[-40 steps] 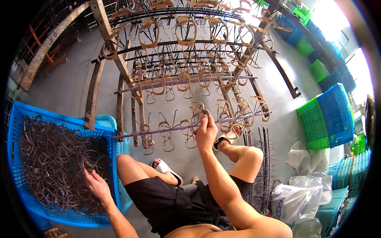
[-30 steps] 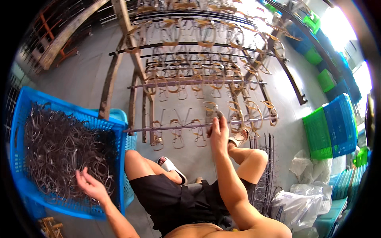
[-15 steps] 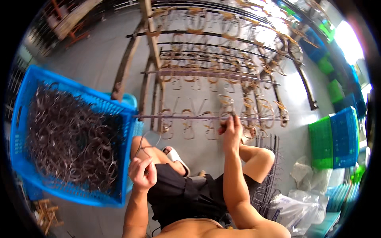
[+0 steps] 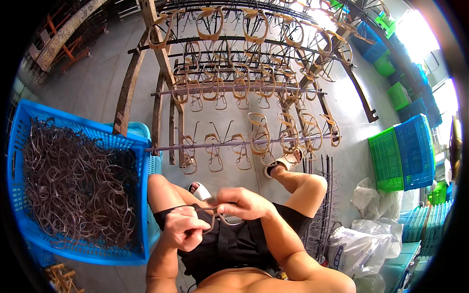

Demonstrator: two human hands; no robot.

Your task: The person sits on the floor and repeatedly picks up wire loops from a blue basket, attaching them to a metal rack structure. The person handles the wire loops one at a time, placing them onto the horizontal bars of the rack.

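Over my lap, both hands meet at one brownish eyeglass frame (image 4: 213, 222). My left hand (image 4: 184, 229) pinches its left side with curled fingers. From the right, my right hand (image 4: 244, 203) closes on its upper part, thumb below and fingers above. Part of the frame is hidden behind the fingers. Ahead of my knees runs a thin purple rod (image 4: 222, 144) carrying a row of hanging glasses frames, with tan ones such as this eyeglass frame (image 4: 260, 135) toward its right. On my left a blue basket (image 4: 143, 210) holds a tangled heap of dark frames (image 4: 80, 185).
A wooden rack (image 4: 128, 83) bears several rods hung with tan glasses frames. At right stand green and blue crates (image 4: 414, 151), white plastic bags (image 4: 359, 251) and stacked teal trays (image 4: 425, 227). Dark thin rods (image 4: 320, 210) lie beside my right knee.
My right hand has come back from the purple rod to my lap and met the left hand at the eyeglass frame. The left hand has moved slightly down. The view has shifted.
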